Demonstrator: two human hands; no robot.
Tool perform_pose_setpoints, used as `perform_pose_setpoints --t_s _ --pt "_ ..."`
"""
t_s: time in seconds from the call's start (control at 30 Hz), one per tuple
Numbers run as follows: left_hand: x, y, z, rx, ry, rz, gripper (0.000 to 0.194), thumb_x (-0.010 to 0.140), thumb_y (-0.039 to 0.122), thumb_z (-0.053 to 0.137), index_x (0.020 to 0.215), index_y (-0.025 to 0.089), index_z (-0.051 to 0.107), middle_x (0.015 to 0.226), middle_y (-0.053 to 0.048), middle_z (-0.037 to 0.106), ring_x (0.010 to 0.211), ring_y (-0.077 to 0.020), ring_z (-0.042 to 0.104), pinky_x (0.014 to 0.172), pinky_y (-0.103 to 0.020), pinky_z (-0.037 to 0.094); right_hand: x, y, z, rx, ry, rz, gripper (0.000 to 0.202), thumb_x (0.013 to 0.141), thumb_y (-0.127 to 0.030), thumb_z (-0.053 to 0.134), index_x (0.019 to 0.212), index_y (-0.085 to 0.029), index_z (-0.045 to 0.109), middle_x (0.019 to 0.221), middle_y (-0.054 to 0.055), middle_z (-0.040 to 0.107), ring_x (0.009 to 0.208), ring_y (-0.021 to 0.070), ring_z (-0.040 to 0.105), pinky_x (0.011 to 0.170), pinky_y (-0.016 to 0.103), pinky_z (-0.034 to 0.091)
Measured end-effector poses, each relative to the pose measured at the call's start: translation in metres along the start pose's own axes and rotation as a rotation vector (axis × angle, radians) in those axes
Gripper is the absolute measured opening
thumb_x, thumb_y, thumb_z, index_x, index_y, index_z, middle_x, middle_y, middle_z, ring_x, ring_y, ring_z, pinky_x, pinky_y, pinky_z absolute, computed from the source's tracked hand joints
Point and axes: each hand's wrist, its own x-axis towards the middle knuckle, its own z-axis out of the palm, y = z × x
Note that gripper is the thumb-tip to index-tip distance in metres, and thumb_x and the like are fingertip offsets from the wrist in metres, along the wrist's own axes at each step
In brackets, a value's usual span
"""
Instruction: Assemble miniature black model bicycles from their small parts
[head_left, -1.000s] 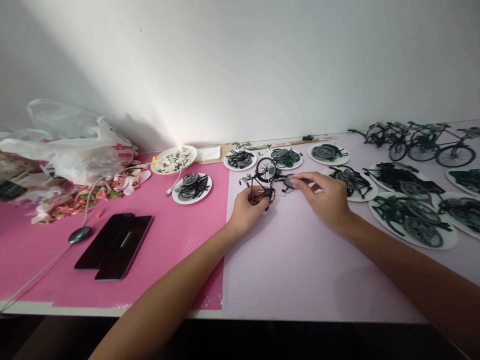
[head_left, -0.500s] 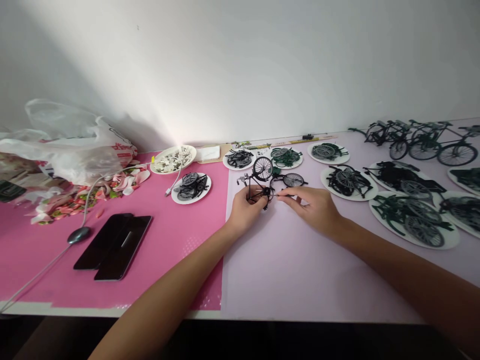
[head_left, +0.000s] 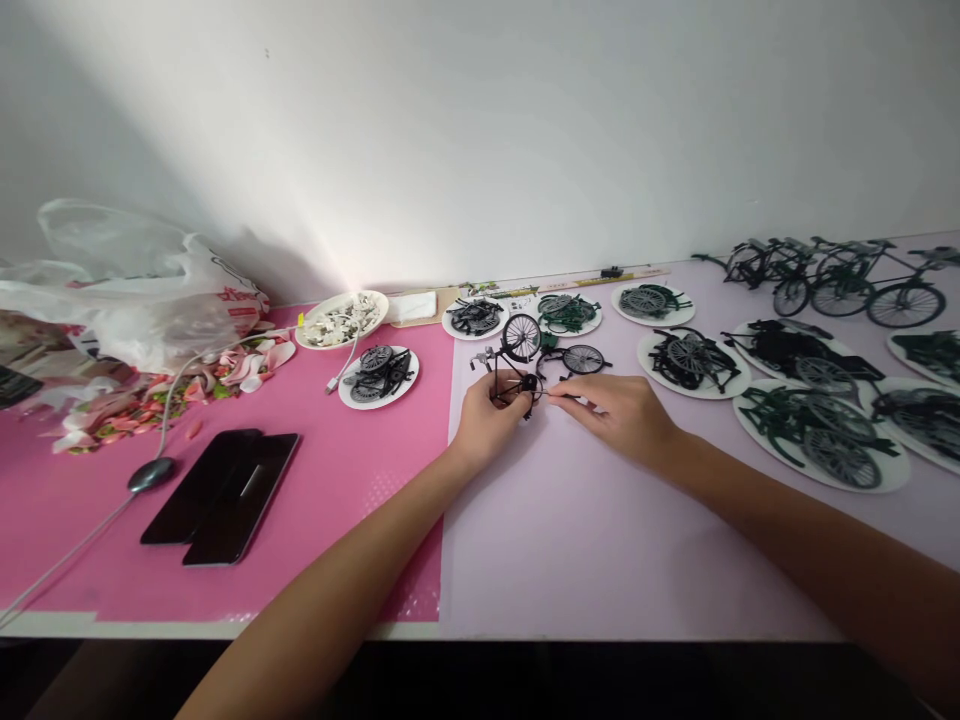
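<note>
My left hand (head_left: 487,418) is closed around the frame of a small black model bicycle (head_left: 520,338), tilted with one spoked wheel upward. Part of that frame is hidden behind my fingers. From the right, my right hand (head_left: 628,412) pinches a thin dark rod-like tool (head_left: 570,397), its tip pointing at the round black part by the pedals. Whether the tip touches it I cannot tell. Just behind my hands lies a loose black bicycle part with a grey-spoked wheel (head_left: 583,359).
White plates of bicycle parts stand behind and to the right, one plate (head_left: 379,378) on the left. Assembled model bicycles (head_left: 907,304) stand far right. Leftward are two phones (head_left: 240,500), a cable with a dark round piece (head_left: 152,473), pink petal-like pieces (head_left: 255,362) and a plastic bag (head_left: 142,300).
The whole view has shifted slightly. Both hands keep the same hold on the model bicycle and the thin tool, with hardly any visible movement.
</note>
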Motion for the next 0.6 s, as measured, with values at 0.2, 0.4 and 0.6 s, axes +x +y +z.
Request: perform_pose_setpoints --t_s 0.2,0.4,0.6 --pt "-0.0004 -0.0014 0.0003 0.06 0.026 0.009 0.025 0.079 0.015 0.07 0.103 0.012 0.067 0.096 -0.009 0.075 0.079 -0.0147 0.07 0.071 -0.026 0.055 0.0016 -0.0017 -0.0023 -0.01 -0.028 -0.038 0.016 0.101 -0.029 0.063 0.096 -0.026 0.078 0.087 0.001 0.082 0.073 0.0176 0.077 0.069 0.028 0.059" --pt "-0.0006 -0.001 0.0005 0.058 0.003 0.012 0.023 0.081 0.016 0.069 0.104 0.012 0.067 0.098 -0.01 0.075 0.079 -0.0146 0.069 0.072 -0.026 0.055 0.003 -0.0024 -0.0046 -0.053 -0.058 -0.123 0.019 0.103 -0.026 0.059 0.098 -0.023 0.077 0.088 0.003 0.082 0.075 0.0176 0.076 0.071 0.029 0.059" --pt "-0.0005 -0.003 0.0003 0.068 -0.01 0.023 0.024 0.082 0.017 0.07 0.106 0.012 0.066 0.098 -0.01 0.075 0.079 -0.0143 0.069 0.073 -0.026 0.056 0.0029 -0.0009 -0.0056 -0.063 -0.082 -0.14 0.018 0.102 -0.025 0.06 0.099 -0.024 0.077 0.09 0.003 0.083 0.076 0.0181 0.077 0.072 0.031 0.061"
